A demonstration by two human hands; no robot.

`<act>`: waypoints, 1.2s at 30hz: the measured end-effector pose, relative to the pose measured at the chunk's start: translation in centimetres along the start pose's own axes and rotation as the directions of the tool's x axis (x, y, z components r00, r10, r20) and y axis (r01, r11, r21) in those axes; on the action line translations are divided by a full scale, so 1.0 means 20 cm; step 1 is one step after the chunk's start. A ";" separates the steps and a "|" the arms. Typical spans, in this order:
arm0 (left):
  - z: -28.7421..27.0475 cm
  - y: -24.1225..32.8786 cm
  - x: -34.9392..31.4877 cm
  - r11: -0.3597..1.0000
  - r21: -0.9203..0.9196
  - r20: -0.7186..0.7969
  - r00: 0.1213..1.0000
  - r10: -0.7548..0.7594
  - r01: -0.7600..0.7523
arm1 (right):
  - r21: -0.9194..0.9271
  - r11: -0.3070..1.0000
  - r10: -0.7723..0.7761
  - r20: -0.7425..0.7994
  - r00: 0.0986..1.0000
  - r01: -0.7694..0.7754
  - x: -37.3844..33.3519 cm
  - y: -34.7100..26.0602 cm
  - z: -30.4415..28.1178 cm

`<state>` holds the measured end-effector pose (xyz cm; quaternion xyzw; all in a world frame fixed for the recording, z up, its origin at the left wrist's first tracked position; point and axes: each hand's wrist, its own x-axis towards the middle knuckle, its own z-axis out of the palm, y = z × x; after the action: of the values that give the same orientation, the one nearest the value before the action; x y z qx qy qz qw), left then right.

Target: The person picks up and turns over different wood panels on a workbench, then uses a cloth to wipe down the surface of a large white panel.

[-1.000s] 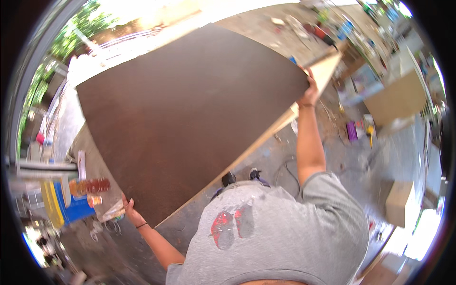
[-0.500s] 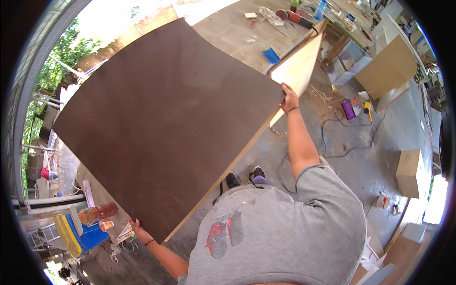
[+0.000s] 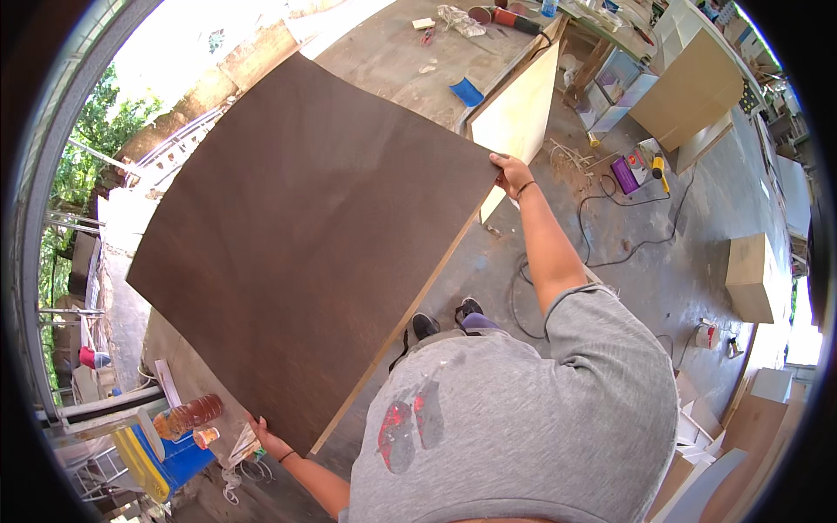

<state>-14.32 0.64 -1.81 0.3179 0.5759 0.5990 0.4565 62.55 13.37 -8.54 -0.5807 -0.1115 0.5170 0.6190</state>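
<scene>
A large dark brown panel (image 3: pixel 314 253) with a pale edge is held out in front of me, and it spans much of the left and middle of the view. My right hand (image 3: pixel 512 174) grips its right corner, thumb on top and the other fingers mostly hidden beneath. At the near left corner, my left hand (image 3: pixel 268 436) is closed on the panel's edge, with part of its fingers under the board. Behind my right hand, a pale wooden board (image 3: pixel 519 113) leans on edge.
At left, a blue and yellow stool (image 3: pixel 166 458) bears a bottle of reddish-brown liquid (image 3: pixel 189 417) and a small cup (image 3: pixel 206 437). A black cable (image 3: pixel 602 261) loops over the floor at right, near a purple box (image 3: pixel 625 174). A wooden box (image 3: pixel 751 277) stands farther right.
The view has turned, so the surroundings shift. The panel's far left corner sits lower and farther right in the view, and its far edge looks closer. Both hands keep their hold.
</scene>
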 end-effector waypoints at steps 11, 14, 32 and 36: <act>-0.12 -0.09 -0.04 0.994 0.100 0.039 0.998 -0.040 0.036 | -0.025 0.997 0.077 0.028 0.997 -0.076 -0.12 0.00 -0.09; -0.12 -0.10 -0.04 0.988 0.076 0.040 0.989 -0.139 0.136 | -0.051 0.993 0.110 0.143 0.984 -0.103 -0.09 0.00 -0.13; 0.03 -0.17 -0.13 0.573 0.794 -0.370 0.910 0.188 0.204 | -0.705 0.705 0.037 0.150 0.988 0.080 -0.11 -0.19 -0.04; -0.04 -0.21 -0.11 0.791 0.599 -0.420 0.889 0.183 0.121 | -0.686 0.718 -0.011 0.159 0.987 0.118 -0.14 -0.18 -0.01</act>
<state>-13.44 -1.99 -5.71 0.3075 0.8232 0.4459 0.1703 63.32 11.89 -4.32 -0.7270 -0.3611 0.4561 0.3649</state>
